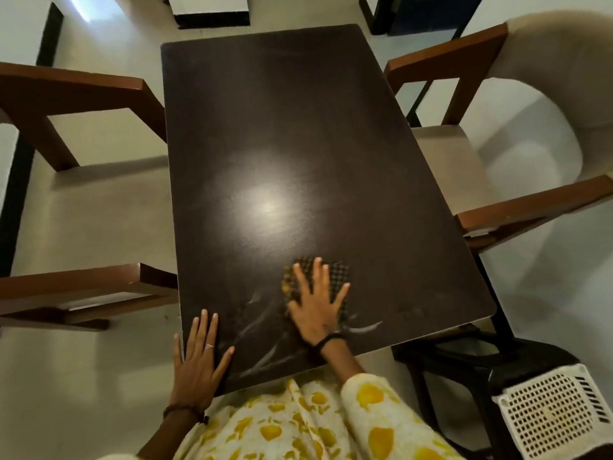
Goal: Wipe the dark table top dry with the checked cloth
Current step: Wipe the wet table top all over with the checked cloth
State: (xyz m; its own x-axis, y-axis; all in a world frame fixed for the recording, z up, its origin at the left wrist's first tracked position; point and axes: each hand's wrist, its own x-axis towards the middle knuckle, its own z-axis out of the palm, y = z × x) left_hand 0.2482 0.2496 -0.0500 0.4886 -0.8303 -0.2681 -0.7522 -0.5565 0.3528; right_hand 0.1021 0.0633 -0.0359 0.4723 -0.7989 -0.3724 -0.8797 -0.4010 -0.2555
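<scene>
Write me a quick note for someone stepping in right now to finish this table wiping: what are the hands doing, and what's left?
Right hand: flat, fingers spread, pressing the checked cloth onto the dark rectangular table top, near the front edge.
Left hand: empty, flat on the front left corner, bracing.
Done: hard to tell; the middle and far end show no clear streaks.
Left: pale wet streaks lie between the hands and beside the right wrist. Wipe those, then check the rest.
</scene>
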